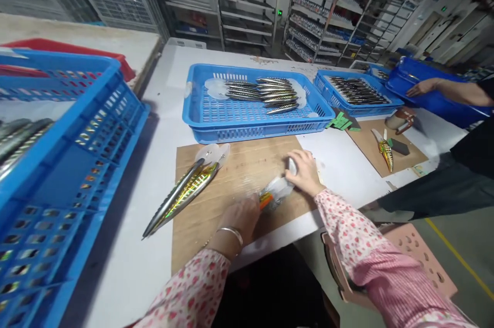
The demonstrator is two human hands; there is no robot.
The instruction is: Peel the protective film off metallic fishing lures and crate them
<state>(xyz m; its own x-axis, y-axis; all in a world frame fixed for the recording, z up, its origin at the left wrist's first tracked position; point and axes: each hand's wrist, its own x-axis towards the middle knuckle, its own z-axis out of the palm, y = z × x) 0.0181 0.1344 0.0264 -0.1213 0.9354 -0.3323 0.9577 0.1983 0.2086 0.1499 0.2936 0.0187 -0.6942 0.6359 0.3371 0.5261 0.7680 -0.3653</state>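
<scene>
My left hand (243, 219) is closed around the body of a fishing lure (267, 198) with an orange and gold side, pressed onto a brown cardboard sheet (231, 174). My right hand (304, 171) is closed on the lure's clear plastic lip end and on a small pale object I cannot make out. Two long lures (181, 195), one silver and one gold-striped, lie side by side on the cardboard to the left of my hands. Behind the cardboard stands a blue tray (200, 112) holding several silver lures (270, 94).
A large blue crate (57, 174) with lures fills the left. A second blue tray (328, 94) of lures sits at the back right. Another person's hand (420, 87) holds a blue bin (447, 99). A second cardboard (366, 140) carries a gold lure (386, 153). A pink stool (420, 256) stands lower right.
</scene>
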